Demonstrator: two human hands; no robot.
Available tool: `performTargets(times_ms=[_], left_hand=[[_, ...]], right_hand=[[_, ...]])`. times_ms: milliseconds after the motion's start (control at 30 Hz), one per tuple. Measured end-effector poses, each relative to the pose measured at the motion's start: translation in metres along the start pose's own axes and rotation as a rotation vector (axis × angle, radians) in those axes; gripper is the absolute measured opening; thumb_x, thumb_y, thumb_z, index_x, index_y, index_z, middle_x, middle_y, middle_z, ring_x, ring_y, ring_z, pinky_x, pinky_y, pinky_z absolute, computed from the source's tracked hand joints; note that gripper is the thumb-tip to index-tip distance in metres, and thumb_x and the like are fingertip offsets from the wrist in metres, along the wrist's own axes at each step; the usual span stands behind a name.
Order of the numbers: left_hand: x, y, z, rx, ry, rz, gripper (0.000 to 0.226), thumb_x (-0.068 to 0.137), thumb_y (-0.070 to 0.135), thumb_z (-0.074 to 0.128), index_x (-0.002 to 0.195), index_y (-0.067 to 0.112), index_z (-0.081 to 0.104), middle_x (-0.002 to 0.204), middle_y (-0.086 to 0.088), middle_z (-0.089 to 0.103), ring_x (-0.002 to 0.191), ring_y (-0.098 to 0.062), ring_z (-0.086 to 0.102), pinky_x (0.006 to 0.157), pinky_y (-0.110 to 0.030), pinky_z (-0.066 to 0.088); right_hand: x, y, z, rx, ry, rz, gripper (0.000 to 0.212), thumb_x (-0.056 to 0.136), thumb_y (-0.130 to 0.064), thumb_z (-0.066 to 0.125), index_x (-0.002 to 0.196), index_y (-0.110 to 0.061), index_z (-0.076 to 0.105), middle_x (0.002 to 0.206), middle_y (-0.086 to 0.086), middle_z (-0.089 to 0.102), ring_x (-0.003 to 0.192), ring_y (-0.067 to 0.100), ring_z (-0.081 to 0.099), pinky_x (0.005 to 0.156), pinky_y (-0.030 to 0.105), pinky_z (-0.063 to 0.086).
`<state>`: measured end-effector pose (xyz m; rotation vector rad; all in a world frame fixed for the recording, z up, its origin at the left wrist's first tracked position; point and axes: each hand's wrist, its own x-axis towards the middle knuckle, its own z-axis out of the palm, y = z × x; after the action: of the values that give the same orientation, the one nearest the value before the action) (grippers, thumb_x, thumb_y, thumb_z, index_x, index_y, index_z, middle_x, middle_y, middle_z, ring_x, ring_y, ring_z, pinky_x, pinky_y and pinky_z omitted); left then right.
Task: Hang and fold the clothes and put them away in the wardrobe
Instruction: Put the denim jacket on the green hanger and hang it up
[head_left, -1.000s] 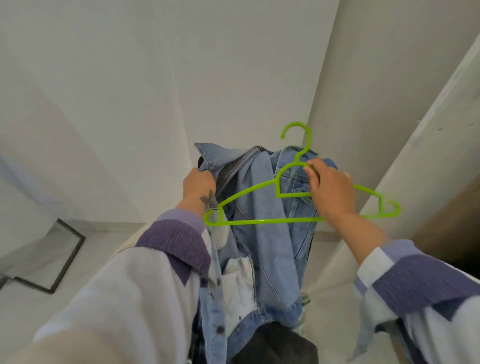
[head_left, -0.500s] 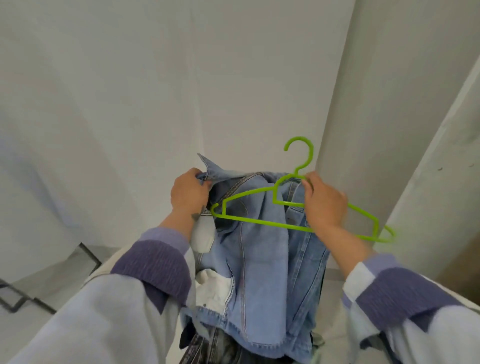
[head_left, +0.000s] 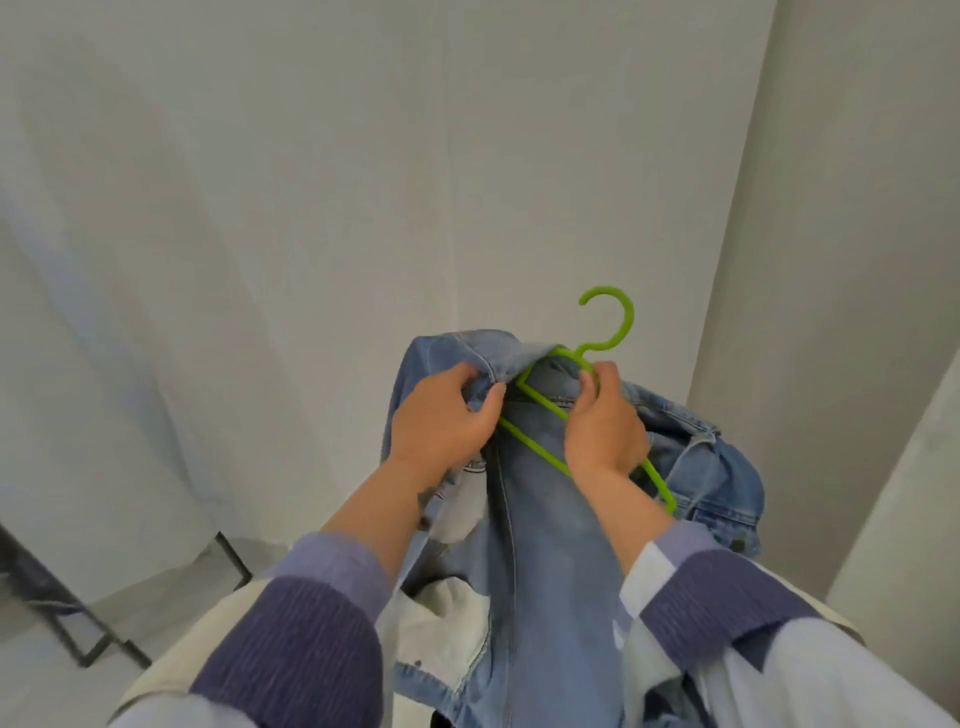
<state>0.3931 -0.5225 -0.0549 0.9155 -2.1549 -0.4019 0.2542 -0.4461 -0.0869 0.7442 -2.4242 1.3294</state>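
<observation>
A light blue denim jacket (head_left: 540, 525) hangs in front of me, held up at chest height. A lime green plastic hanger (head_left: 615, 322) sticks out of its collar, hook upward, with its left arm hidden inside the denim and its right arm slanting down to the right. My left hand (head_left: 441, 415) grips the jacket's collar and shoulder fabric on the left. My right hand (head_left: 605, 421) holds the hanger just below the hook, fingers curled round its neck.
Plain white walls fill the view, with a white panel edge (head_left: 883, 467) rising on the right. A black metal frame (head_left: 78, 623) stands on the floor at lower left.
The hanger has tilted and its left arm has gone inside the jacket's shoulder. My left hand has pulled the collar over it, and both hands have come closer together.
</observation>
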Motion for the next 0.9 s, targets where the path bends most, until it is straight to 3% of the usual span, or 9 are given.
performTargets(times_ms=[100,233,367,433,500,600,667,800,900], left_hand=[[0.005,0.001,-0.005,0.056,0.054,0.072,0.031,0.095,0.041,0.044,0.106,0.017,0.059,0.11,-0.001,0.06,0.107,-0.024,0.054,0.079,-0.036,0.045],[0.028,0.007,-0.011,0.282,0.148,0.18,0.052,0.097,0.037,0.039,0.142,0.013,0.034,0.147,-0.006,0.034,0.139,-0.025,0.026,0.113,-0.05,0.02],[0.055,0.028,-0.03,0.374,0.209,0.345,0.061,0.096,0.052,0.029,0.146,0.017,0.028,0.15,-0.002,0.029,0.145,-0.023,0.016,0.113,-0.058,-0.001],[0.068,0.043,-0.045,0.413,0.238,0.398,0.055,0.094,0.053,0.029,0.128,0.012,0.046,0.128,-0.007,0.048,0.127,-0.031,0.04,0.112,-0.056,0.013],[0.074,0.055,-0.055,0.408,0.243,0.417,0.047,0.094,0.05,0.036,0.109,0.008,0.052,0.108,-0.011,0.055,0.105,-0.033,0.048,0.095,-0.045,0.03],[0.072,0.059,-0.053,0.375,0.253,0.385,0.035,0.095,0.043,0.044,0.1,0.009,0.052,0.102,-0.01,0.056,0.1,-0.032,0.047,0.082,-0.041,0.03],[0.068,0.055,-0.05,0.388,0.247,0.342,0.034,0.095,0.043,0.043,0.099,0.01,0.052,0.103,-0.01,0.057,0.102,-0.032,0.046,0.083,-0.042,0.03],[0.066,0.042,-0.05,0.396,0.256,0.252,0.035,0.095,0.042,0.044,0.099,0.009,0.052,0.106,-0.013,0.057,0.105,-0.034,0.046,0.086,-0.044,0.031],[0.064,0.033,-0.049,0.398,0.286,0.224,0.035,0.095,0.043,0.044,0.097,0.009,0.052,0.104,-0.014,0.057,0.103,-0.034,0.046,0.086,-0.045,0.031]], right_hand=[[0.011,-0.01,-0.018,0.073,0.057,-0.095,0.031,0.101,-0.039,0.029,0.116,-0.022,0.051,0.089,0.013,0.069,0.083,0.037,0.063,0.06,0.035,0.036],[0.023,-0.026,-0.044,0.135,0.106,-0.199,0.028,0.101,-0.039,0.031,0.111,-0.022,0.052,0.088,0.006,0.069,0.08,0.033,0.062,0.058,0.034,0.037],[0.046,-0.036,-0.072,0.208,0.15,-0.253,0.026,0.1,-0.041,0.032,0.105,-0.024,0.051,0.084,0.005,0.069,0.078,0.034,0.061,0.057,0.032,0.031],[0.058,-0.041,-0.089,0.197,0.168,-0.299,0.024,0.1,-0.041,0.033,0.102,-0.025,0.051,0.08,0.002,0.068,0.073,0.029,0.059,0.056,0.032,0.03],[0.066,-0.043,-0.099,0.224,0.139,-0.359,0.022,0.099,-0.04,0.037,0.1,-0.025,0.053,0.075,0.0,0.066,0.068,0.025,0.057,0.055,0.032,0.031],[0.065,-0.035,-0.105,0.341,0.101,-0.412,0.017,0.097,-0.036,0.046,0.101,-0.025,0.058,0.078,-0.001,0.063,0.079,0.022,0.055,0.068,0.038,0.044],[0.059,-0.016,-0.101,0.267,0.169,-0.409,0.019,0.094,-0.034,0.051,0.11,-0.026,0.06,0.094,-0.001,0.06,0.094,0.019,0.046,0.08,0.038,0.04],[0.027,0.043,-0.081,0.101,0.278,-0.165,0.033,0.086,-0.037,0.062,0.112,-0.018,0.053,0.113,0.005,0.051,0.107,0.025,0.044,0.084,0.037,0.036],[0.004,0.079,-0.064,0.029,0.127,0.016,0.041,0.083,-0.039,0.066,0.11,-0.014,0.049,0.117,0.006,0.048,0.113,0.029,0.045,0.086,0.042,0.04]])
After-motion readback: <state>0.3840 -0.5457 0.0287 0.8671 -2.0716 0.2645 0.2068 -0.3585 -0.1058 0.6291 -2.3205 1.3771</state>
